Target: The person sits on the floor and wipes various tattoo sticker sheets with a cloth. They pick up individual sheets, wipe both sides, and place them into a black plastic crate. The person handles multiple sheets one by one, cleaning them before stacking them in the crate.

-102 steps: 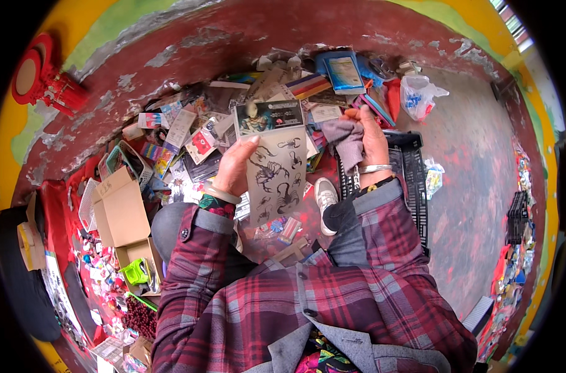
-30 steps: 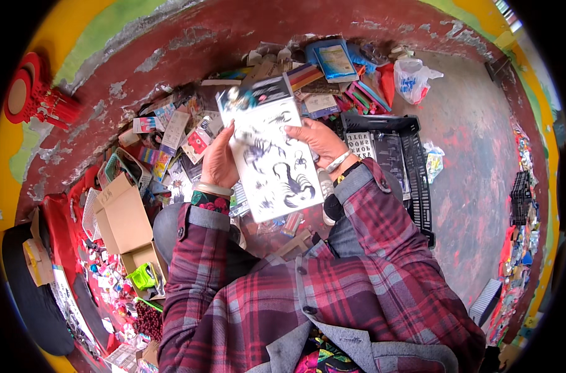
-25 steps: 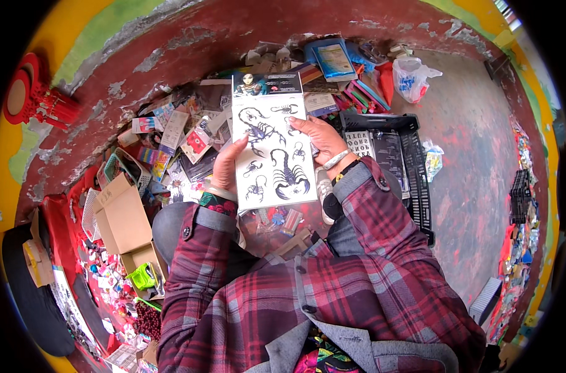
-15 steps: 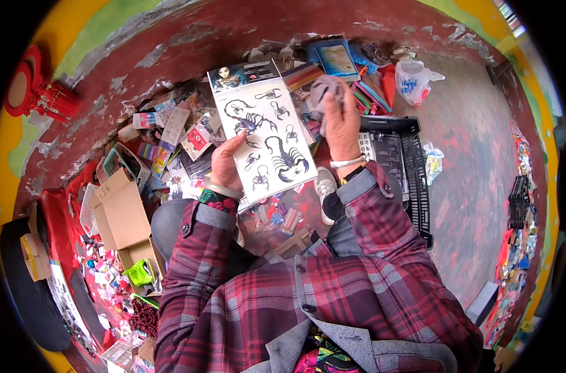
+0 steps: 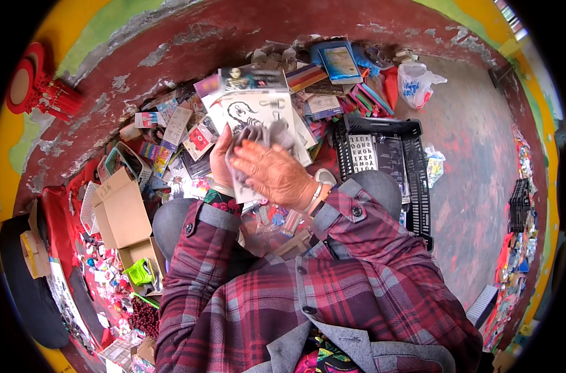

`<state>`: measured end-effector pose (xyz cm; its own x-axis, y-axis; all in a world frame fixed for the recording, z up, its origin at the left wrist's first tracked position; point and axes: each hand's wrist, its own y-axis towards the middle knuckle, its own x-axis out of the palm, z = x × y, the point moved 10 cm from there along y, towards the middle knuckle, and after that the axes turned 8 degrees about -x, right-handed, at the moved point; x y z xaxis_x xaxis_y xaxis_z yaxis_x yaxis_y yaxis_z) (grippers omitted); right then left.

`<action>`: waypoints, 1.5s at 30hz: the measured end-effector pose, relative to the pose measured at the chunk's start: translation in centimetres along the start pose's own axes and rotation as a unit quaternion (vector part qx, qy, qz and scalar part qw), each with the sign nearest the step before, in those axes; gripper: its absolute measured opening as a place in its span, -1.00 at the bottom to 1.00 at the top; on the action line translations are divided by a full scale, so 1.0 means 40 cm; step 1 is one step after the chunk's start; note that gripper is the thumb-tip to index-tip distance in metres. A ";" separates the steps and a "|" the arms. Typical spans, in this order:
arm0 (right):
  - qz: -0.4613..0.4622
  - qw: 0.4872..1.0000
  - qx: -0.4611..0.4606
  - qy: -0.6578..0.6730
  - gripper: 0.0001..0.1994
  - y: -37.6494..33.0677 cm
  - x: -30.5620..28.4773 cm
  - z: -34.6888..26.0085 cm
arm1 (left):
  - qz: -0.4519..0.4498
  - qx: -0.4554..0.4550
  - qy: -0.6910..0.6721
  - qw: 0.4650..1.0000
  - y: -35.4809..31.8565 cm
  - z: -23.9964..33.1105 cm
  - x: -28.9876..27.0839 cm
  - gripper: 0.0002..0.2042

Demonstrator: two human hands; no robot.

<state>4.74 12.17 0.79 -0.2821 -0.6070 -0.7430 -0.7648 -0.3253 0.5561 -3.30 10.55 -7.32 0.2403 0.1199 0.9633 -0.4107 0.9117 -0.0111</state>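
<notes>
- Left hand [image 5: 221, 160] grips the scorpion-print sheet [image 5: 238, 113] by its left edge, above the littered floor.
- Right hand [image 5: 275, 175] lies flat over a gray cloth [image 5: 258, 133] on it; grip unclear.
- Black header card [image 5: 267, 79]: lettering blurred.
- Alphabet sheet [image 5: 361, 153] in black crate [image 5: 425, 186]: bold letters.

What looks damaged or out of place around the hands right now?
The dark red wall is flaking, with bare grey patches near its top. Below it, packets lie heaped at odd angles. The grey cloth under the right hand hides part of the scorpion sheet, so damage there can't be judged.
</notes>
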 end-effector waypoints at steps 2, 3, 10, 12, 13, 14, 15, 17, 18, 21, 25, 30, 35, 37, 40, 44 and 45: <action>0.008 0.996 0.008 -0.090 -0.57 0.006 -0.026 0.036 | 0.058 0.028 -0.009 0.998 0.003 -0.023 0.019 -0.57; 0.015 0.993 0.027 -0.117 -0.58 0.011 -0.045 0.059 | 0.051 0.024 -0.054 0.997 0.006 -0.040 0.049 -0.59; 0.149 0.962 0.218 0.067 -0.59 -0.055 -0.126 0.239 | 0.130 0.023 0.037 0.991 -0.005 -0.030 -0.020 -0.66; 0.142 0.980 0.138 0.017 -0.57 -0.042 -0.097 0.187 | 0.096 0.015 0.019 0.995 0.011 -0.047 -0.007 -0.67; 0.124 0.986 0.113 -0.015 -0.47 -0.032 -0.088 0.163 | 0.100 0.022 0.018 0.995 0.015 -0.047 -0.009 -0.65; 0.108 0.989 0.103 -0.014 -0.45 -0.028 -0.084 0.148 | 0.104 0.028 0.018 0.994 0.019 -0.050 -0.008 -0.63; 0.091 0.992 0.092 -0.014 -0.43 -0.020 -0.084 0.132 | 0.099 0.034 0.016 0.994 0.018 -0.049 -0.001 -0.62; 0.047 0.996 0.076 -0.009 -0.37 -0.016 -0.061 0.123 | 0.089 0.043 0.018 0.995 0.015 -0.037 0.035 -0.60; 0.025 0.998 0.060 -0.011 -0.38 -0.013 -0.051 0.113 | 0.098 0.039 0.026 0.994 0.012 -0.037 0.030 -0.59; -0.022 1.000 0.022 0.003 -0.45 -0.006 -0.025 0.080 | 0.120 0.042 0.066 0.990 0.004 -0.020 -0.013 -0.59; 0.031 0.999 0.035 0.023 -0.52 -0.010 -0.038 0.086 | 0.083 0.022 0.011 0.996 0.015 -0.027 -0.038 -0.60; 0.054 0.994 0.036 -0.092 -0.57 0.006 -0.103 0.089 | 0.098 -0.005 0.030 0.995 0.005 -0.050 0.004 -0.63; 0.230 0.953 0.197 -0.009 -0.64 -0.063 -0.192 0.231 | 0.112 -0.001 0.117 0.987 -0.015 -0.041 -0.024 -0.65; 0.281 0.899 0.330 0.070 -0.78 -0.142 -0.214 0.327 | 0.095 0.016 0.141 0.985 -0.019 -0.029 0.029 -0.65; 0.356 0.729 0.461 0.359 -0.84 -0.238 -0.171 0.407 | 0.106 0.022 0.173 0.979 -0.035 0.004 0.040 -0.64; 0.307 0.726 0.391 0.476 -0.88 -0.187 -0.182 0.377 | 0.157 0.027 0.190 0.969 -0.042 0.041 0.030 -0.63; 0.259 0.724 0.394 0.503 -0.82 -0.179 -0.165 0.367 | 0.160 0.025 0.185 0.969 -0.044 0.039 0.034 -0.63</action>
<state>3.57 29.14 -3.77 -0.3871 -0.8497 0.3579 -0.9124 0.4090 -0.0159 -3.62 8.48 -5.58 0.3888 0.5349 0.7501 -0.5556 0.7856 -0.2722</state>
